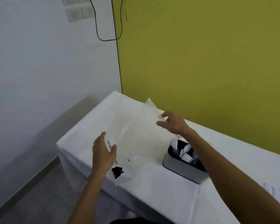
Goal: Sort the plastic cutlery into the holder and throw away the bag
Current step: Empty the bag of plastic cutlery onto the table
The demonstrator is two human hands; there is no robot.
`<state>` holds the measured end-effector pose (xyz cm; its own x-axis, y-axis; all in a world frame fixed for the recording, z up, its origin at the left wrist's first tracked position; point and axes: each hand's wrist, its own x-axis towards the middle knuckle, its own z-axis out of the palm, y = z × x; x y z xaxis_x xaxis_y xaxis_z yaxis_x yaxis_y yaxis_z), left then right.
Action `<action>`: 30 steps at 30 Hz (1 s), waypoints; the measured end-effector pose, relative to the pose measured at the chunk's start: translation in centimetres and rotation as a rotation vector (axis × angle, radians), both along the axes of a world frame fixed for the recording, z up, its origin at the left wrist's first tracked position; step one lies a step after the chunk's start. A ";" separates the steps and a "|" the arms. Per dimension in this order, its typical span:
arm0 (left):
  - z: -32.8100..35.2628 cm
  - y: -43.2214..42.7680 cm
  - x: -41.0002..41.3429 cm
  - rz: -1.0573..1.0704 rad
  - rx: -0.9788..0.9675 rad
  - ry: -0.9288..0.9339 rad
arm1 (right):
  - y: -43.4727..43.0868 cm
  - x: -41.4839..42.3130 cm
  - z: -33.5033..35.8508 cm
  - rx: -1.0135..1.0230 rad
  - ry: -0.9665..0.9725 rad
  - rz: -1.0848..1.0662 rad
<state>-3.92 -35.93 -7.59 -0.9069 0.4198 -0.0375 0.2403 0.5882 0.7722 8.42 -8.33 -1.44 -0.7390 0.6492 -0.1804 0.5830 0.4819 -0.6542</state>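
Both forearms reach out over the white-clothed table (152, 194); left hand (103, 152) grips the near, labelled edge of the clear bag (136, 135), fingers curled over the print; right hand (172, 122) pinches the far edge between thumb and fingertips; the bag is spread flat between them, above the cloth; just beside it, under the right forearm, stands the grey holder (183, 171) with white plastic cutlery (187, 156) inside.
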 end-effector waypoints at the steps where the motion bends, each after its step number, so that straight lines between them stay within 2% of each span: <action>1: -0.8 0.3 0.7 -0.112 -0.002 0.038 | -0.1 -1.3 -0.6 0.028 -0.051 0.019; 3: -2.7 1.5 1.9 -0.352 -0.074 0.134 | 0.0 -2.9 -1.5 0.050 -0.120 0.019; 5: -4.7 2.2 2.6 -0.576 -0.228 0.208 | -0.1 -3.9 -2.1 0.065 -0.152 0.005; 7: -6.8 2.4 2.8 -0.702 -0.390 0.205 | -0.4 -4.4 -2.5 0.063 -0.165 -0.009; 10: -9.1 2.2 1.6 -0.691 -0.602 0.144 | -1.0 -4.5 -3.0 0.012 -0.150 -0.034; 15: -9.2 4.5 -0.3 -0.576 -0.740 0.032 | -1.2 -3.3 -2.7 0.008 -0.097 -0.062; 19: -7.5 7.3 -1.3 -0.529 -0.784 -0.072 | -1.6 -1.6 -2.2 0.023 -0.039 -0.119; 22: -5.1 9.7 -0.8 -0.540 -0.707 -0.133 | -1.6 -0.4 -1.8 0.068 -0.002 -0.140; 27: -0.3 14.8 1.6 -0.651 -0.526 -0.058 | -0.9 1.5 -0.5 0.126 0.066 -0.192; 30: 2.8 17.9 3.8 -0.758 -0.437 0.052 | 0.2 3.8 1.1 0.124 0.148 -0.290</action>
<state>-0.12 -18.00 -4.80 -0.3940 0.8679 -0.3024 0.7151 0.4962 0.4924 12.24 -8.17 -0.37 -0.5327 0.8462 0.0086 0.6102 0.3911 -0.6890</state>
